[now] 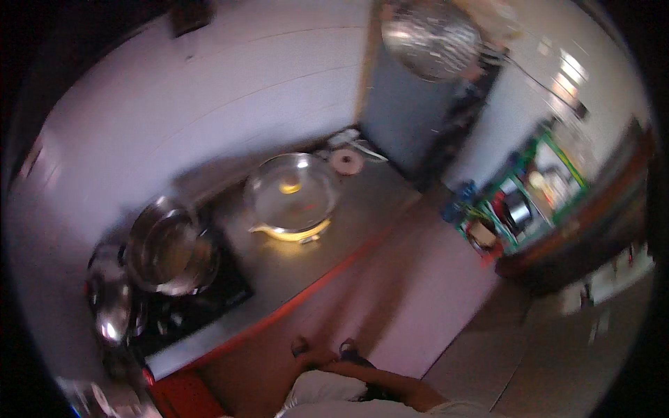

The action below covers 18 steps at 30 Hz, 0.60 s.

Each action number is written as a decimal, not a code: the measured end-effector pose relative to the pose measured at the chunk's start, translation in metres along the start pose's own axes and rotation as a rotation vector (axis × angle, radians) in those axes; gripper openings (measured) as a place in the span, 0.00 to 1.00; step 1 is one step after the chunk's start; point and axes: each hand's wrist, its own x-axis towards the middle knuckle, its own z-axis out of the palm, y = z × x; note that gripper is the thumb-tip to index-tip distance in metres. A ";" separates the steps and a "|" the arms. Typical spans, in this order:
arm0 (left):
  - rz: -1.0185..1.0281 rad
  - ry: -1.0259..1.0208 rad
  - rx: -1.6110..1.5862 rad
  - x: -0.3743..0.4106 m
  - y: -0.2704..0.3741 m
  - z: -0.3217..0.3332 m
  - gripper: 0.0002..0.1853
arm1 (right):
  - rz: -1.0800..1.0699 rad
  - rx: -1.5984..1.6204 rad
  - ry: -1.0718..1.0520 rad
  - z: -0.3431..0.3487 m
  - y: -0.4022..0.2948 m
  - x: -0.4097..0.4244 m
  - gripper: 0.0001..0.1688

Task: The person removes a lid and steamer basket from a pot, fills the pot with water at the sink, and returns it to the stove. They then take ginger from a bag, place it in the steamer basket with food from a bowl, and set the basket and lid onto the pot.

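Note:
Both my hands are low in front of my body, close together or touching, dim and blurred. My left hand [309, 359] comes from the left and my right hand [334, 364] from the right. Whether the fingers are closed or hold anything cannot be made out. A worktop [360, 214] with a red front edge lies before me. On it stands a yellow pan [297, 231], covered by a domed glass lid [261, 193] with a yellow knob. To its left, a shiny metal pot [172, 251] is on a black stove [230, 282].
A metal vessel [112, 303] is at the stove's left. A pink ring-shaped thing [346, 162] lies by the back wall. A blurred round metal thing [434, 42] is high up near a grey door-like panel [397, 115]. A green-edged rack [567, 162] with mixed items is at right.

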 end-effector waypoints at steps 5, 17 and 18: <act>-0.062 0.139 0.002 -0.003 0.019 0.043 0.16 | -0.111 -0.119 -0.136 0.003 -0.005 -0.002 0.23; -0.325 0.421 -0.106 0.012 0.110 0.131 0.16 | -0.295 -0.412 -0.432 0.051 0.051 -0.055 0.23; -0.317 0.422 -0.115 0.012 0.109 0.134 0.16 | -0.292 -0.418 -0.428 0.049 0.049 -0.055 0.23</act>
